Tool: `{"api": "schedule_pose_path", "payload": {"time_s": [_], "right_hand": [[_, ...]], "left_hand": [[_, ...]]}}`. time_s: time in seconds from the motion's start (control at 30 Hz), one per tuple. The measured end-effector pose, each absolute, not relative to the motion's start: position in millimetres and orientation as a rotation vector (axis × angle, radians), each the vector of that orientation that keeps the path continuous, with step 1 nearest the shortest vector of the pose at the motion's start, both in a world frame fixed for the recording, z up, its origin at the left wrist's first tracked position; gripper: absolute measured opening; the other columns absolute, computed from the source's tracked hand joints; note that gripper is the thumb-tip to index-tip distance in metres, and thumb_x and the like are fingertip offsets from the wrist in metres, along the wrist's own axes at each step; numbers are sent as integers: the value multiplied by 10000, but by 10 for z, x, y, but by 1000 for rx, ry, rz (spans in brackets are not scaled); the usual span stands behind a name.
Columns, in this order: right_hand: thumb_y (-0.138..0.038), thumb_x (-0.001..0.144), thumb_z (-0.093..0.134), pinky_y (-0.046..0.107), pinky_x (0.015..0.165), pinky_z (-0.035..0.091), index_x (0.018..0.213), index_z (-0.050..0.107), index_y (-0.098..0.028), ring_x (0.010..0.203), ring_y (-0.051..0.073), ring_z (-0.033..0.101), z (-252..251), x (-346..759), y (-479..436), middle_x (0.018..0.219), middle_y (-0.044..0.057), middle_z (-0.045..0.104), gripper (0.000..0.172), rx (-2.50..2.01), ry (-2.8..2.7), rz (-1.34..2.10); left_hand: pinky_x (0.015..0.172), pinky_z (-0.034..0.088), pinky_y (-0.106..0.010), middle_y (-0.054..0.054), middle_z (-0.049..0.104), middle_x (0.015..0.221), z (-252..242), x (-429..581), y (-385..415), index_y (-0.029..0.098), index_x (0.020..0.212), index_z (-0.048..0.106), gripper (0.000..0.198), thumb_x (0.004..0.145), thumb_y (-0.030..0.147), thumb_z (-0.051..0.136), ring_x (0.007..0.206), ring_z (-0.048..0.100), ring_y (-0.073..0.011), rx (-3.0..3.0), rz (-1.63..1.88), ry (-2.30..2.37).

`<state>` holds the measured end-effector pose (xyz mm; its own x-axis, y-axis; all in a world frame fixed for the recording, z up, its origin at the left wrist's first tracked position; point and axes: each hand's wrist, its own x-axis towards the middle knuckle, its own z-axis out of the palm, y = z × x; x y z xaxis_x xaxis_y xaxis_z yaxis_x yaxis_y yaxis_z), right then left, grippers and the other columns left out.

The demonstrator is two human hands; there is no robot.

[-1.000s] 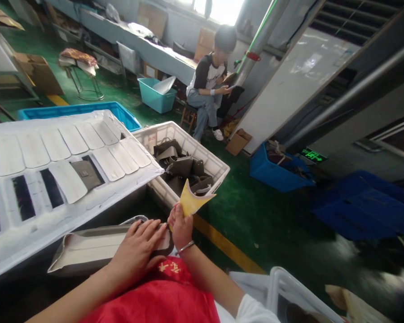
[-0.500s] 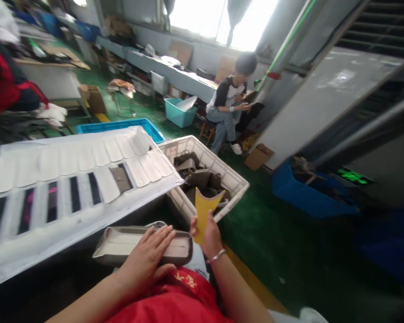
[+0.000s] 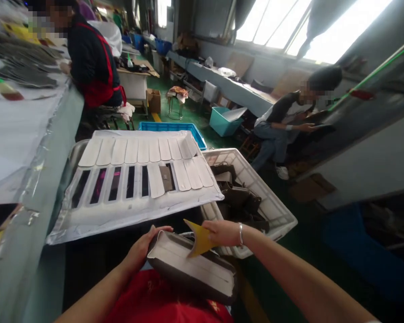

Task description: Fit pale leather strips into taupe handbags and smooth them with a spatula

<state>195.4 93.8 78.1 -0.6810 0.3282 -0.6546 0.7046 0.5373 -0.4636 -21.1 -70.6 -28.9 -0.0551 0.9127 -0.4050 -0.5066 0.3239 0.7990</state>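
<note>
Workpiece: the grey-brown piece (image 3: 185, 279), pale panel (image 3: 202, 268) facing up, lies over the red apron (image 3: 155, 294), prob. on the lap, its long axis slanting from upper L to lower R. Lap support presumably puts the panel within sight & reach of both hands.

L hand (image 3: 148, 244): set against the piece's L end, fingers along the far edge. Prob. a brace, so the piece doesn't slide or turn. Grip tightness: cannot tell, palm partly hidden.

R hand (image 3: 222, 232): closed on the yellow tool (image 3: 203, 238), thin, w/ a concave edge & two points. Held by the end opp. the concave edge, presumably to leave that edge free; it faces L, over the piece. Lower point is at the panel; contact or just above, cannot tell.

Worktop (image 3: 104, 220), white-covered, beyond the piece: carries pale strips (image 3: 143, 150) in two rows, side by side, poss. for orderly access. Dark slots (image 3: 130, 181) show in the near row, w/ one small grey-brown flap (image 3: 167, 178).

White crate (image 3: 272, 193), R of the worktop & beyond the R hand: holds heaped dark pieces (image 3: 239, 197), prob. sited for short reach.
</note>
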Motion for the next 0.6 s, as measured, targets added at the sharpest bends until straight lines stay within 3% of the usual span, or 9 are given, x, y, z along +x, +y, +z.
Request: {"api": "schedule_pose_path", "payload": {"time_s": [0.17, 0.3, 0.43, 0.6], "right_hand": [[-312, 902, 362, 380, 754, 379, 1008, 606, -154, 888, 268, 586, 582, 1174, 1026, 949, 134, 647, 310, 853, 2472, -621], [-498, 890, 375, 383, 789, 318, 886, 651, -146, 866, 243, 573, 463, 704, 995, 888, 109, 655, 447, 536, 2828, -241], [-479, 915, 352, 361, 735, 273, 809, 687, -180, 792, 194, 556, 385, 500, 1016, 789, 62, 659, 462, 145, 2991, -205], [-509, 920, 342, 352, 695, 236, 734, 692, -196, 728, 167, 535, 300, 388, 1016, 730, 42, 656, 505, -42, 3041, -263]], "left_hand": [[804, 469, -383, -156, 669, 1044, -381, -265, -542, 141, 1237, 505, 697, 834, 671, 299, 912, 635, -273, 150, 1371, 742], [770, 465, -374, -157, 677, 1018, -517, -303, -543, 105, 1154, 578, 782, 775, 740, 320, 866, 641, -294, 183, 1365, 657], [854, 428, -397, -151, 692, 959, -587, -239, -678, 73, 1058, 643, 830, 736, 776, 341, 962, 602, -330, 124, 1346, 716], [893, 412, -432, -104, 690, 976, -467, -227, -751, 165, 1150, 594, 743, 762, 748, 346, 1011, 583, -319, -63, 1467, 797]]}}
